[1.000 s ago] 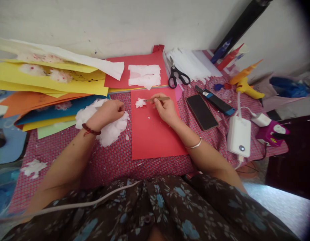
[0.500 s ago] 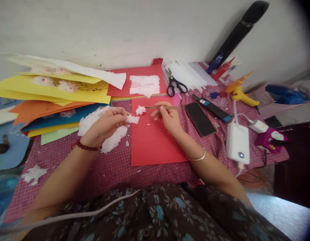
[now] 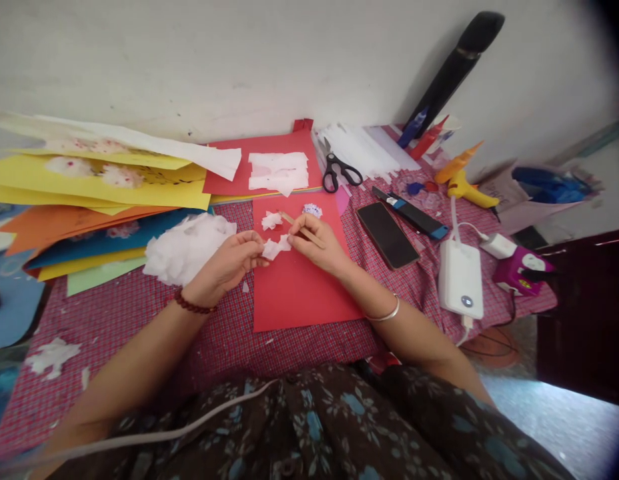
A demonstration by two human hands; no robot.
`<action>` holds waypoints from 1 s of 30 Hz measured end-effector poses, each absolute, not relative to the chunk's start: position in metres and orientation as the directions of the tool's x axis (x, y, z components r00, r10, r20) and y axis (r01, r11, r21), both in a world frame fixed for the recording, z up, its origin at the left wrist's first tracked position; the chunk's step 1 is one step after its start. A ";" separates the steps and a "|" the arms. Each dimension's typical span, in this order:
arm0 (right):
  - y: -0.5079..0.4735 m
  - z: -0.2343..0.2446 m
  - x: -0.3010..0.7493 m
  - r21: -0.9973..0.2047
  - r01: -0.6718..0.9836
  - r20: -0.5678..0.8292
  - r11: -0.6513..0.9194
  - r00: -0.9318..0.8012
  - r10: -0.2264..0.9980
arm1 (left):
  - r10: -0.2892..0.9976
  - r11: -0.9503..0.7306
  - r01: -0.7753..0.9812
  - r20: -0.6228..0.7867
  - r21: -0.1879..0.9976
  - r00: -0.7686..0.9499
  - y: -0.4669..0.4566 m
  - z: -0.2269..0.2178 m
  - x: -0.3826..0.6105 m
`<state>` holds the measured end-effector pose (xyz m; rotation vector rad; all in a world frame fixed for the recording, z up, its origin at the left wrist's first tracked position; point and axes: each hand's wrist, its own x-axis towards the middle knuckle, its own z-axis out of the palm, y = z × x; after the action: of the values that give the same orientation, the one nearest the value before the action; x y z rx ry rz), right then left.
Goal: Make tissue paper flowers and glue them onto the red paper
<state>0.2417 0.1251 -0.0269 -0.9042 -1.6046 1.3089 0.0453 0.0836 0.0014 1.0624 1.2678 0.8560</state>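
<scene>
Left hand (image 3: 234, 259): your fingertips pinch white paper (image 3: 272, 250), covering its edge.
Right hand (image 3: 326, 252): holds the paper and a stick (image 3: 313, 238), its middle hidden.
Red sheet (image 3: 299, 293): partly behind your wrist.

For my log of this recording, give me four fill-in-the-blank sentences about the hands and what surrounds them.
1. The left hand pinches a white paper piece over a ____ sheet.
2. The right hand holds a thin stick, while the scissors beyond have ____ handles.
3. The beaded bracelet is on the ____ wrist.
4. The phone lies, as pictured, on the sheet's ____ side.

Missing words: red; black; left; right.
</scene>
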 end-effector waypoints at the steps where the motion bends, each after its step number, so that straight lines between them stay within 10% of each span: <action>1: 0.127 -0.028 0.243 -0.983 0.015 0.168 0.185 -0.353 0.921 | 0.945 0.273 0.141 -0.292 0.952 0.144 0.080 0.001 0.043; 8: 0.132 -0.033 0.247 -0.979 0.034 0.179 0.200 -0.317 0.931 | 0.980 -0.185 0.687 0.082 0.703 0.179 0.071 0.001 0.044; 21: 0.137 -0.039 0.247 -0.984 -0.123 0.161 0.131 -0.272 0.949 | 0.995 0.021 0.339 0.013 0.941 -0.096 0.100 0.011 0.035; 30: 0.153 -0.053 0.250 -0.957 0.094 0.245 0.275 -0.245 0.938 | 1.000 0.007 0.393 -0.007 0.919 -0.002 0.141 0.005 0.037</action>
<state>0.2502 0.1526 -0.0525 -0.9777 -1.5870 1.1071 0.0374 0.1413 0.0054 1.4946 1.5037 0.9849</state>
